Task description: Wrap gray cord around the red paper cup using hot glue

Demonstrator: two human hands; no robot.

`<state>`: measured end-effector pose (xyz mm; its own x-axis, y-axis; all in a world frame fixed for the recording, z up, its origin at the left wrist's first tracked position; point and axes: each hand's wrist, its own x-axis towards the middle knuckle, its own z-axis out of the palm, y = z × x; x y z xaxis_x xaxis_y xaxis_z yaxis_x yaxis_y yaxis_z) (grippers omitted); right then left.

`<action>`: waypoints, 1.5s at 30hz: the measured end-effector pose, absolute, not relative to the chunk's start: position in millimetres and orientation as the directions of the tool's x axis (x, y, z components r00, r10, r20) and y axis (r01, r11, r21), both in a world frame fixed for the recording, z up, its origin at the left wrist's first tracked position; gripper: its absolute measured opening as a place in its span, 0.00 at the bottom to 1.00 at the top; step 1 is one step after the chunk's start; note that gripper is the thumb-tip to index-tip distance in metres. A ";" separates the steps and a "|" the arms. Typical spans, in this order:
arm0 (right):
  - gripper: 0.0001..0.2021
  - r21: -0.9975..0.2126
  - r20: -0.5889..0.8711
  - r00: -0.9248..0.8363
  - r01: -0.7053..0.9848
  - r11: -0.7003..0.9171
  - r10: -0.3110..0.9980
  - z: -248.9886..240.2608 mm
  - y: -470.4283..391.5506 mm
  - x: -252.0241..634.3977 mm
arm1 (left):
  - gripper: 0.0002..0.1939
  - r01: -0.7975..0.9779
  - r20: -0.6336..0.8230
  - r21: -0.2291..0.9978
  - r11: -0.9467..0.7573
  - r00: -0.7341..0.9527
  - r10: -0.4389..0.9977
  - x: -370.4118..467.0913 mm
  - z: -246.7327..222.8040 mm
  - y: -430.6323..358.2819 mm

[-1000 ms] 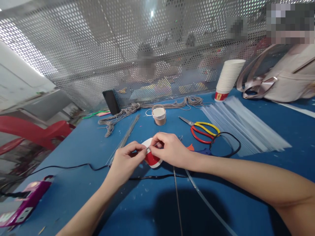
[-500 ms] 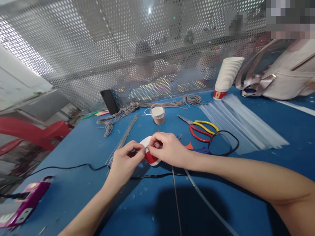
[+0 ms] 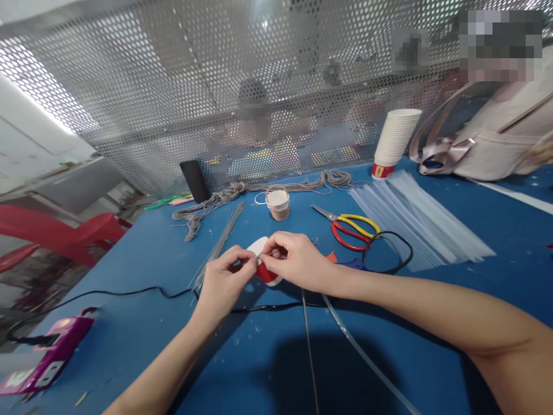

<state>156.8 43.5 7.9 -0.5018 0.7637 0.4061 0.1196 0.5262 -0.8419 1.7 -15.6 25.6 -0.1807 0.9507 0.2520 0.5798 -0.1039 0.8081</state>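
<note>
A white and red paper cup point(image 3: 270, 275) is tilted at the middle of the table, partly hidden behind my fingers. My left hand point(image 3: 227, 279) pinches at its near side with thumb and index finger. Right against it, my right hand point(image 3: 296, 259) pinches too, fingertips almost touching the left ones. Between the fingertips shows a short piece of thin grey cord point(image 3: 258, 257), lying over the cup. From beneath my right hand a thin grey strand point(image 3: 309, 351) and a clear plastic strip point(image 3: 356, 346) run toward the front edge.
Behind stand a small wrapped cup point(image 3: 279, 206), a phone point(image 3: 195, 180) and grey cord bundles point(image 3: 332, 180). Rightward lie scissors point(image 3: 352, 227), plastic strips point(image 3: 427, 225), stacked cups point(image 3: 397, 138) and a bag point(image 3: 496, 138). Thin rods point(image 3: 222, 236), a black cable point(image 3: 129, 293) and a purple power strip point(image 3: 52, 357) are left.
The view has shifted slightly. Both hands stay pinched together at the cup, with only small finger movement; the cup leans about the same way.
</note>
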 end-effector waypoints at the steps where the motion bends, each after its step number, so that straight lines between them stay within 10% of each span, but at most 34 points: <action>1: 0.03 -0.846 0.400 -0.513 0.112 0.522 0.759 9.7 42.5 159.0 | 0.08 0.578 0.250 0.810 -0.095 -0.195 0.948 1.6 25.4 -15.0; 7: 0.08 -0.750 0.355 -0.683 0.199 0.631 0.638 23.3 12.3 183.6 | 0.08 0.531 0.266 0.841 -0.102 -0.242 0.933 -1.4 21.9 -11.6; 12: 0.10 -0.303 0.376 -0.874 0.197 0.932 0.307 23.0 -5.8 209.9 | 0.07 0.508 0.299 0.849 -0.147 -0.232 0.925 -3.2 21.0 -11.8; 17: 0.10 -0.167 0.291 -0.769 0.544 0.822 0.569 8.9 20.8 232.8 | 0.06 0.507 0.357 0.839 -0.196 -0.241 0.903 -1.3 24.9 -13.0; 21: 0.15 -0.258 0.124 -0.745 0.614 0.746 0.656 -2.5 35.0 244.5 | 0.06 0.503 0.345 0.843 -0.190 -0.235 0.909 -0.6 25.7 -13.6; 29: 0.26 -0.285 0.243 -0.778 0.513 0.810 0.579 -25.9 45.3 245.8 | 0.05 0.415 0.283 0.895 -0.162 -0.250 0.926 6.1 18.9 -11.3; 34: 0.25 -0.743 0.498 -0.459 0.213 0.635 0.736 -19.2 49.3 249.5 | 0.05 0.343 0.259 0.927 -0.150 -0.299 0.919 4.7 9.4 -12.7; 38: 0.16 -0.964 0.246 -0.359 -0.189 0.188 0.900 -3.4 40.4 242.9 | 0.05 0.328 0.266 0.931 -0.163 -0.298 0.917 1.8 6.2 -16.3; 45: 0.22 -0.996 0.085 -0.444 -0.075 0.057 0.892 11.4 9.0 229.9 | 0.06 0.414 0.304 0.895 -0.165 -0.296 0.906 2.4 6.9 -21.8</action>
<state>229.9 9.0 11.4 -0.4443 0.8919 0.0845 -0.0750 0.0570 -0.9956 2.4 -21.8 6.9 -0.2957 0.9056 0.3040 0.4136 -0.1655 0.8953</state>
